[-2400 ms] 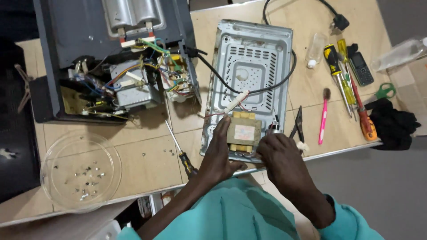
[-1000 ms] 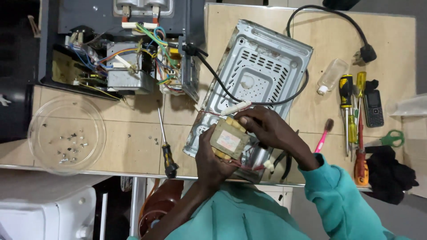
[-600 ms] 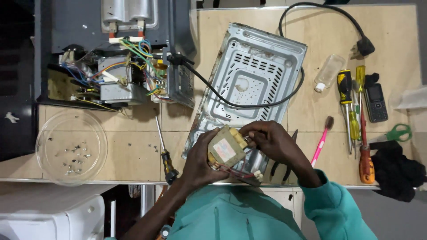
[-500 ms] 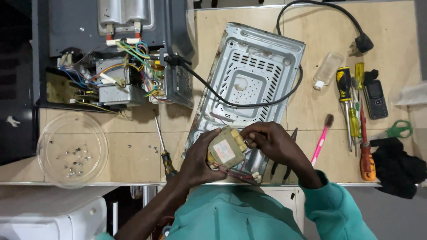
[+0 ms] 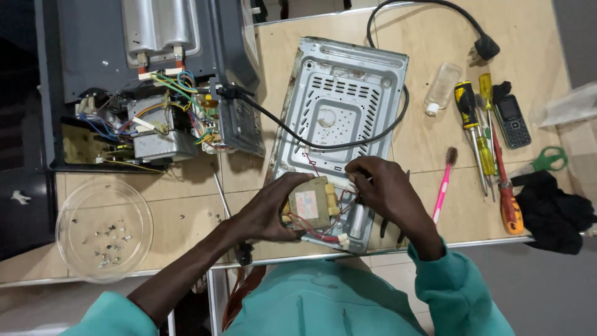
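Metal plate lies at frame centre; our left hand grasps the transformer, our right hand pinches its wires.

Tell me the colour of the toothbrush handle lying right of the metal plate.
Pink toothbrush, seen in the head view.

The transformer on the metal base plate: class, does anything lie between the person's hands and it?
Nothing visible does. The left hand already grips the transformer from its left side. The right hand rests at its upper right corner, among the thin red wires, above the metal base plate.
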